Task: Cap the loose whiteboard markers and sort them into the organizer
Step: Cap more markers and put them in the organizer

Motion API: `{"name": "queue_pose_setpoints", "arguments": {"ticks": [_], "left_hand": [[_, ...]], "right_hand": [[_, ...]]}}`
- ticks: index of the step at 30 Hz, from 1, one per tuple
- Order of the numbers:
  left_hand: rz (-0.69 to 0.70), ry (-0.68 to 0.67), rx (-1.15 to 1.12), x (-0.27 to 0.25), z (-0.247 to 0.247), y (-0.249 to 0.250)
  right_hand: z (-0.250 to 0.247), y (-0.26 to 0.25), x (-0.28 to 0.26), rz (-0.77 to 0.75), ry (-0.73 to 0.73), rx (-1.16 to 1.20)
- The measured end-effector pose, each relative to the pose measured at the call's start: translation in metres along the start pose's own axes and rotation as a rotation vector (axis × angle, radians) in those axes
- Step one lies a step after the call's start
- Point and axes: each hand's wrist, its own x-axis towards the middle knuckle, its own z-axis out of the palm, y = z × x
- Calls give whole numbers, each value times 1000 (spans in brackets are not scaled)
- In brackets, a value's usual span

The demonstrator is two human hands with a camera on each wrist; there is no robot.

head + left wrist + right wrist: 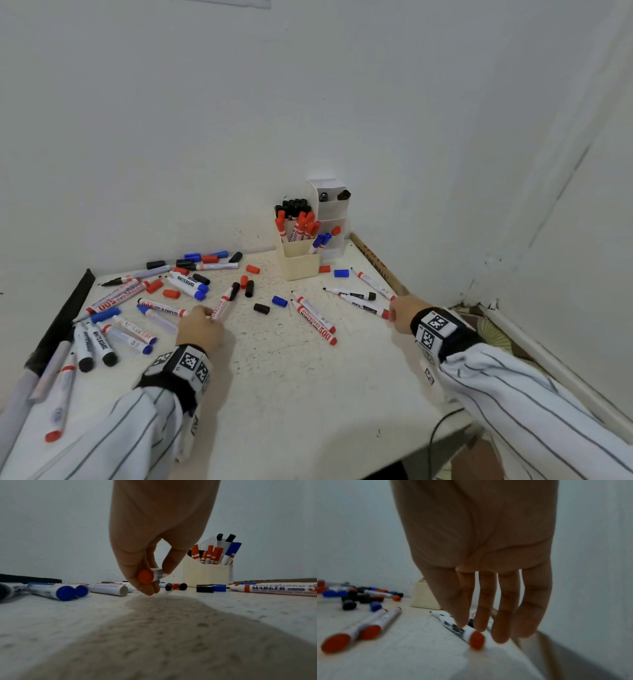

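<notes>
Many whiteboard markers and loose red, blue and black caps lie scattered on the white table (291,377). My left hand (205,313) (150,586) pinches the red butt end of a white marker (222,306) (146,576) low over the table; its far end reaches a black cap (235,290). My right hand (394,310) (488,628) hangs at the table's right edge with straight fingers, the thumb tip touching a red-ended marker (366,305) (471,634). The cream organizer (298,263) (205,573) (423,599) stands in the back corner, with capped black, red and blue markers in separate compartments.
Two red markers (317,320) lie side by side in the middle. A black strip (65,315) runs along the table's left edge. Walls close off the back and right. A dark cable (442,428) hangs at the front right edge.
</notes>
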Motion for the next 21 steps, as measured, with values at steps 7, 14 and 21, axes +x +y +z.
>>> {"name": "queue_pose_setpoints", "arguments": {"ticks": [7, 14, 21], "left_hand": [[62, -27, -66, -20, 17, 16], [75, -40, -107, -33, 23, 21], [99, -44, -142, -39, 23, 24]], "right_hand": [[22, 38, -41, 78, -120, -117], [51, 48, -33, 79, -121, -155], [58, 45, -21, 92, -41, -113]]}}
